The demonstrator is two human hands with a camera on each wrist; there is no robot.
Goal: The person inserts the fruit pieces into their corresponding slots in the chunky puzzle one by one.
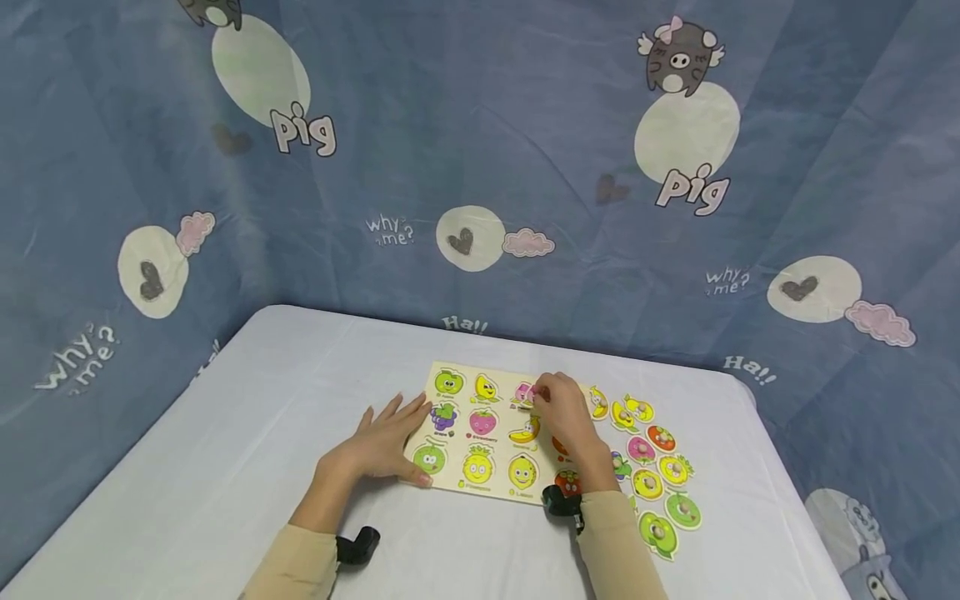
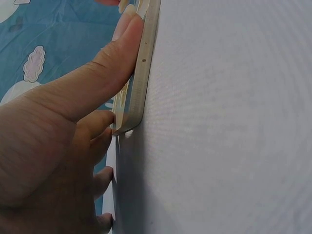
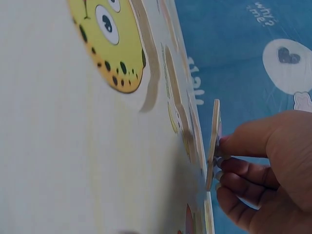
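Observation:
A cream wooden fruit puzzle board (image 1: 454, 454) lies on the table, with rows of printed fruit pictures in cut-out shapes. My left hand (image 1: 378, 442) rests at the board's left edge, fingers spread and thumb near the front corner. In the left wrist view, the thumb (image 2: 112, 63) lies along the board's side. Over the top row, my right hand (image 1: 570, 417) pinches a thin wooden puzzle piece (image 3: 213, 146). That piece appears edge-on and tilted up in the right wrist view, so its picture is mostly hidden. The right forearm covers part of the board's right side.
Several loose fruit pieces with knobs lie right of the board, among them a green apple piece (image 1: 658, 533), a pineapple piece (image 1: 675, 471) and a pink piece (image 1: 641, 450). A white cloth (image 1: 300, 375) covers the table. Behind hangs a blue printed curtain (image 1: 480, 150).

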